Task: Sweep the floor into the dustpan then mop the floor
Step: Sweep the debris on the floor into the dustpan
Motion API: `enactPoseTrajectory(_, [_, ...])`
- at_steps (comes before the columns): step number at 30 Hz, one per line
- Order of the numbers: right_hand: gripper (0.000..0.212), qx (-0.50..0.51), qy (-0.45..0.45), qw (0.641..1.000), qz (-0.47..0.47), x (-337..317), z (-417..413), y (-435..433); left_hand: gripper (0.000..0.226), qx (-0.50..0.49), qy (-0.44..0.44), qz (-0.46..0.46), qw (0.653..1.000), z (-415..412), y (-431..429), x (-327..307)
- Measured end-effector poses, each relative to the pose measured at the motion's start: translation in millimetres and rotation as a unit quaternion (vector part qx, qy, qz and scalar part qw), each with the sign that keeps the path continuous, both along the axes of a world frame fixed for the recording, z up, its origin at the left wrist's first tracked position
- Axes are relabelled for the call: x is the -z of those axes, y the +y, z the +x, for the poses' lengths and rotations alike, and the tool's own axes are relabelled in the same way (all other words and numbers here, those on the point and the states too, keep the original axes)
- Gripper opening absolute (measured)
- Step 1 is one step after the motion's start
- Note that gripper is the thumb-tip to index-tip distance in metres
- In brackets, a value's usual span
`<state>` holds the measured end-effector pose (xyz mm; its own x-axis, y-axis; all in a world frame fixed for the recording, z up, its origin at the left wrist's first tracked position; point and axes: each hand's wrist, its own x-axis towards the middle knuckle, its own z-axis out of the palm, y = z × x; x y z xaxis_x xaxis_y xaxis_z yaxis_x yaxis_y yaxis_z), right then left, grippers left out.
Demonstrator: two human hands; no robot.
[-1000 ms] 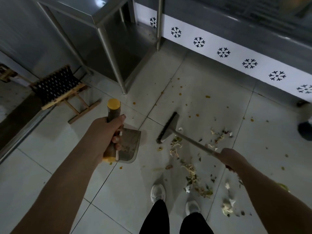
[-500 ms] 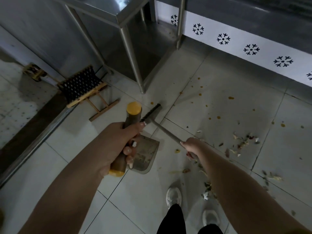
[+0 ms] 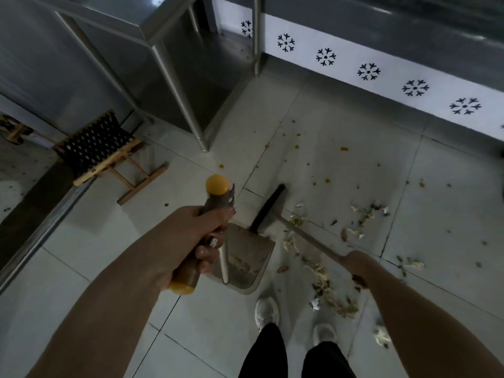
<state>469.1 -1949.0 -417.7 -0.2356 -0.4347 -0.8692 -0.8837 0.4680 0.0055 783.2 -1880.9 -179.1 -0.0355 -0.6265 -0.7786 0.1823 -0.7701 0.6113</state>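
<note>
Down by the floor [image 3: 81, 268], the dustpan [image 3: 248, 257] lies just beside the broom [image 3: 268, 207]. The left grip [image 3: 191, 241] holds the dustpan's handle; the right grip [image 3: 357, 266] holds the broom's stick.

Black trousers [image 3: 272, 350] and white shoes [image 3: 267, 313] are worn — seen below the left hand [image 3: 191, 241] and right hand [image 3: 357, 266]. Forearms [image 3: 109, 309] are left bare — nails [image 3: 213, 242] on the left are painted.

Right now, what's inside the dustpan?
The dustpan holds only a thin smear of pale scraps. Its left edge is hidden behind the left hand and the white rod.
</note>
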Motion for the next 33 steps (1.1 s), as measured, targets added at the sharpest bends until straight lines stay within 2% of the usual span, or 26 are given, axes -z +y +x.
enactPoseTrajectory(3, [0.039, 0.021, 0.019, 1.0, -0.011, -20.5, -44.9, 1.4, 0.033, 0.023, 0.003, -0.001, 1.0, -17.0, -1.9, -4.5])
enactPoseTrajectory(7, [0.04, 0.049, 0.008, 0.998, -0.035, -31.9, -65.7, 5.5, 0.035, 0.039, 0.007, -0.006, 0.999, -34.7, -2.3, -9.5])
enactPoseTrajectory(11, [0.035, 0.089, -0.034, 0.995, -0.023, -12.5, -42.4, 13.7, 0.029, 0.065, 0.009, -0.004, 0.998, -52.8, 2.1, -10.7])
enactPoseTrajectory(16, [0.022, 0.028, -0.055, 0.998, -0.022, 13.2, -0.4, 18.3, 0.03, 0.071, -0.003, 0.001, 0.997, -70.5, 9.2, -9.3])
enactPoseTrajectory(19, [0.018, 0.045, -0.07, 0.997, -0.005, 22.9, -12.1, 31.2, 0.028, 0.073, -0.011, 0.004, 0.997, -85.1, 15.8, -7.2])
enactPoseTrajectory(24, [0.019, 0.099, -0.066, 0.993, 0.016, 30.0, -69.2, 57.2, 0.026, 0.059, -0.023, 0.024, 0.998, -112.0, 29.4, -7.9])
enactPoseTrajectory(30, [0.028, 0.075, -0.055, 0.995, 0.028, 22.9, -157.8, 91.1, 0.026, 0.054, -0.029, 0.034, 0.998, -164.7, 63.9, -9.1])
enactPoseTrajectory(33, [0.026, 0.067, -0.043, 0.996, 0.032, 8.3, -204.4, 96.3, 0.024, 0.048, -0.042, 0.038, 0.997, -184.1, 79.9, -11.5])
